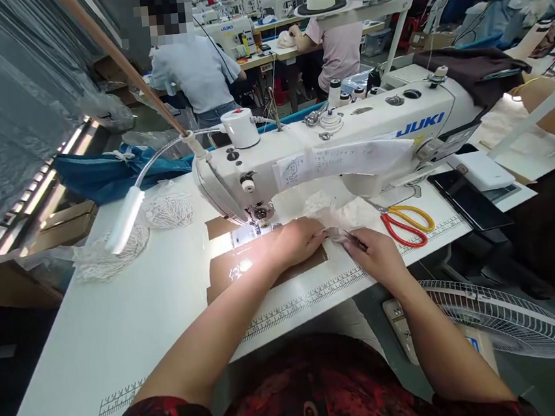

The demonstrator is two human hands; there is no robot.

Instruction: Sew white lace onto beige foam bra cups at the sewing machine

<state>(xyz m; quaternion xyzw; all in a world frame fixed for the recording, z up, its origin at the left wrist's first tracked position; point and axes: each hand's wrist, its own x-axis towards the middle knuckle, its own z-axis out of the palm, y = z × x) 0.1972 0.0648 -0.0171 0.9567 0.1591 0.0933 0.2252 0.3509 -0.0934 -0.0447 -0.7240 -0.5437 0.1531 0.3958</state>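
Note:
My left hand (300, 240) is closed, its fingertips pinching the edge of a crumpled white cloth (356, 213) just right of the sewing machine's needle area. My right hand (375, 254) is closed too, thumb and fingers together at the same cloth's near edge. Between the fingertips shows a small greyish strip (333, 231), too small to name. The white sewing machine (320, 140) stands right behind both hands, its lamp-lit needle area (260, 217) left of my left hand. Scissors (409, 225) with one red and one yellow handle lie beside my right hand.
White cord bundles (169, 208) lie on the table (169, 310) at left, beneath a bent lamp (126, 219). A phone (468, 199) rests at right. Below the table edge is a fan (504, 317). Other people (196, 72) sit at machines beyond.

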